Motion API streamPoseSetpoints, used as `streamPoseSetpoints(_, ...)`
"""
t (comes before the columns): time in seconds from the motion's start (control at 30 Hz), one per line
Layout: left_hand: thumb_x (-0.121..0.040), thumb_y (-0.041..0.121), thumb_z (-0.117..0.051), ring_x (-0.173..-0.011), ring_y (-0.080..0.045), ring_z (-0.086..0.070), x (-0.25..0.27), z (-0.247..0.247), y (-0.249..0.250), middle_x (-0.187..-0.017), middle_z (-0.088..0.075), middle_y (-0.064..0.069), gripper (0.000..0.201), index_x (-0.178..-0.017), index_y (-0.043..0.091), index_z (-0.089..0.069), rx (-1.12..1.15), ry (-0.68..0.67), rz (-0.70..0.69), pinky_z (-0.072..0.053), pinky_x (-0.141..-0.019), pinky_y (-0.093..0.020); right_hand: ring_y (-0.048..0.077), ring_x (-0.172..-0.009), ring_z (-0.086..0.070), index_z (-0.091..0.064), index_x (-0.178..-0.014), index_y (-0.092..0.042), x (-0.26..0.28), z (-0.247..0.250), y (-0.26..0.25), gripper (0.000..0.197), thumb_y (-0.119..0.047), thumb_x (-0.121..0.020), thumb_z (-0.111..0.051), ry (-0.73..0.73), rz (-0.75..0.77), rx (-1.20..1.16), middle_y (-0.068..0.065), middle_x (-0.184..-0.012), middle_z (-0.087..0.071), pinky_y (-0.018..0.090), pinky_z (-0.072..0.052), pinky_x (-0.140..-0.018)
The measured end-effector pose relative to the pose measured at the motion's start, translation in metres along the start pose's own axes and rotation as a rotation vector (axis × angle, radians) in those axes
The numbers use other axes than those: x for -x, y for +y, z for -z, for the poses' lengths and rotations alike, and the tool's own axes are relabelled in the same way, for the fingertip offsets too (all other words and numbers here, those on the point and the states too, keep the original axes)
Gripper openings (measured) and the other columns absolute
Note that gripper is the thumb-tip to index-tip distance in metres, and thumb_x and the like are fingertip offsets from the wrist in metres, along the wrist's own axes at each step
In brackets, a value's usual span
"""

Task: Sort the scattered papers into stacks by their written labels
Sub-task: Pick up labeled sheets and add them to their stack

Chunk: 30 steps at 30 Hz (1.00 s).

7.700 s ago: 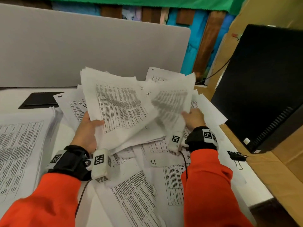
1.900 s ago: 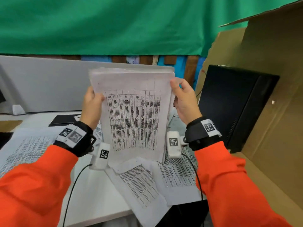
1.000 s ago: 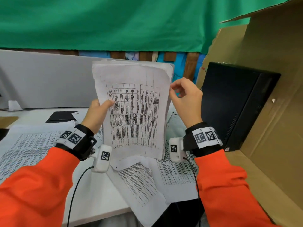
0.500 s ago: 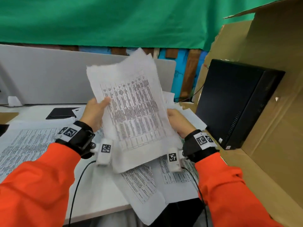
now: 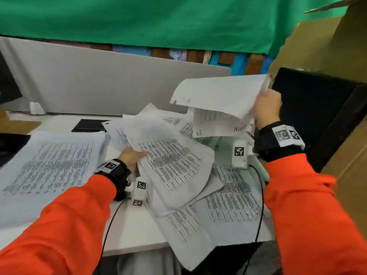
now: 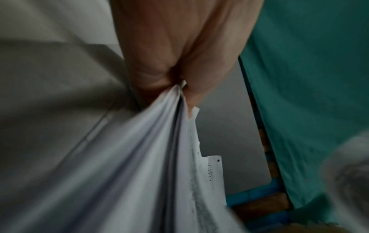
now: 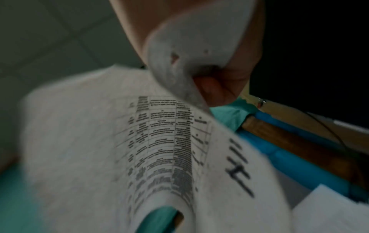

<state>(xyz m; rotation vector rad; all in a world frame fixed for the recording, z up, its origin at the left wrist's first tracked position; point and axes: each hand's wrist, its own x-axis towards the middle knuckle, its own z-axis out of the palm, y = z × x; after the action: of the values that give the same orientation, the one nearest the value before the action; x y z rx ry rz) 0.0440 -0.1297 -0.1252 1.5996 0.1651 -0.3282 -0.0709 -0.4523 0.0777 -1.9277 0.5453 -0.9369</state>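
Observation:
My left hand [image 5: 130, 158] grips a thick bundle of printed sheets [image 5: 168, 161] by its left edge, low over the table; the left wrist view shows thumb and fingers pinching the bundle [image 6: 159, 149]. My right hand [image 5: 267, 108] holds a few sheets [image 5: 216, 96] lifted high at the right, in front of the black box. The right wrist view shows those sheets [image 7: 159, 141] curling below the fingers, with a handwritten label along one margin. A neat stack [image 5: 49, 169] lies at the left. Loose papers [image 5: 232, 197] lie scattered under both hands.
A black box [image 5: 317, 116] stands at the right against brown cardboard [image 5: 349, 171]. A grey partition [image 5: 99, 82] runs along the back, with a flat black pad [image 5: 89, 125] before it. Some sheets overhang the white table's front edge [image 5: 135, 245].
The single bundle held upright by both hands has split: my left hand lowered the thick part toward the table, and my right hand carried a few sheets up and to the right.

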Motion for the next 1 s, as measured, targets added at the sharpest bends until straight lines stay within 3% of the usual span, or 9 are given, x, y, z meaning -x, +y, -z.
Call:
streamPoseSetpoints(0.07,-0.088,-0.002,-0.061,-0.095,-0.042,-0.062,0.003,-0.001,-0.004,-0.113,-0.061,-0.032,0.035,-0.121,-0.011,-0.053,-0.025,0.003,0.005,-0.049,-0.084,-0.058,0.009,-0.081,-0.067,-0.060,-0.113,-0.008,-0.014,-0.001,0.003,0.029,-0.020,-0.106,-0.035,-0.151,-0.165,-0.195,-0.009,-0.080,-0.052,0.018,-0.043,-0.062)
streamPoseSetpoints(0.17,-0.091,0.001,-0.059,-0.055,-0.028,-0.063,0.007,-0.002,-0.007,-0.080,-0.066,-0.024,0.025,-0.115,-0.005,-0.056,-0.036,-0.007,-0.032,-0.052,-0.051,-0.036,0.004,-0.054,-0.054,-0.062,-0.102,-0.002,-0.018,-0.033,0.019,0.024,-0.023,-0.100,-0.051,-0.564,-0.287,0.123,-0.008,-0.063,-0.058,0.011,-0.041,-0.044)
streamPoseSetpoints(0.27,-0.098,0.018,-0.050,-0.055,-0.028,-0.055,0.001,-0.002,-0.011,-0.068,-0.055,-0.017,0.024,-0.111,-0.002,-0.054,-0.014,0.025,-0.009,-0.045,-0.062,-0.036,0.004,-0.025,-0.035,-0.058,-0.084,-0.004,0.002,-0.074,0.048,0.029,-0.016,-0.103,-0.039,-0.987,-0.436,0.256,-0.006,-0.041,-0.050,0.012,-0.023,-0.027)
streamPoseSetpoints(0.37,-0.101,0.040,-0.038,-0.080,-0.036,-0.061,0.002,-0.003,-0.012,-0.089,-0.059,-0.024,0.043,-0.114,0.001,-0.050,0.114,0.040,0.024,-0.047,-0.073,-0.043,0.012,-0.045,-0.051,-0.062,-0.074,-0.011,0.024,-0.104,0.077,0.033,-0.033,-0.098,-0.057,-1.063,-0.162,0.719,0.000,-0.057,-0.059,0.019,-0.038,-0.043)
streamPoseSetpoints(0.5,-0.098,0.057,-0.026,-0.094,-0.020,-0.064,0.023,-0.008,-0.003,-0.103,-0.068,-0.005,0.051,-0.116,0.022,-0.057,0.216,-0.130,0.019,-0.048,-0.077,-0.033,0.035,-0.121,-0.056,-0.057,-0.129,0.006,0.036,-0.127,0.097,0.068,-0.054,-0.098,-0.047,-1.074,0.074,0.988,0.022,-0.133,-0.057,0.032,-0.041,-0.092)
streamPoseSetpoints(0.63,-0.065,0.054,-0.082,-0.119,-0.024,-0.056,0.001,-0.005,-0.013,-0.139,-0.051,-0.006,0.104,-0.145,0.015,-0.028,0.088,-0.113,0.028,-0.047,-0.098,-0.044,0.031,-0.131,-0.048,-0.045,-0.142,-0.003,0.042,-0.129,0.109,0.070,-0.051,-0.093,-0.058,-1.025,0.051,0.904,0.015,-0.146,-0.049,0.033,-0.039,-0.104)
streamPoseSetpoints(0.77,-0.086,-0.011,-0.045,-0.112,-0.038,-0.055,0.014,-0.015,-0.004,-0.127,-0.054,-0.020,0.056,-0.139,0.008,-0.037,0.039,-0.035,-0.079,-0.049,-0.093,-0.048,0.026,-0.135,-0.047,-0.038,-0.149,-0.015,0.037,-0.120,0.114,0.107,-0.071,-0.066,-0.075,-1.153,-0.103,0.676,0.004,-0.152,-0.044,0.042,-0.038,-0.113)
streamPoseSetpoints(0.93,-0.098,0.012,-0.040,-0.106,-0.020,-0.058,0.054,-0.026,0.046,-0.117,-0.061,-0.003,0.018,-0.112,0.020,-0.048,0.112,0.215,-0.526,-0.048,-0.090,-0.036,0.026,-0.111,-0.067,-0.056,-0.133,-0.013,0.056,-0.081,0.084,0.041,-0.027,-0.095,-0.062,-1.104,-0.256,-0.034,0.011,-0.127,-0.067,0.045,-0.051,-0.100)
streamPoseSetpoints(1.0,-0.100,0.017,-0.039,-0.099,-0.009,-0.057,0.080,-0.031,0.077,-0.106,-0.060,0.006,0.011,-0.106,0.021,-0.048,0.114,0.268,-0.800,-0.048,-0.092,-0.031,0.023,-0.117,-0.065,-0.053,-0.137,-0.016,0.063,-0.068,0.066,0.049,-0.031,-0.092,-0.062,-0.994,-0.167,-0.252,0.007,-0.130,-0.065,0.046,-0.048,-0.105)
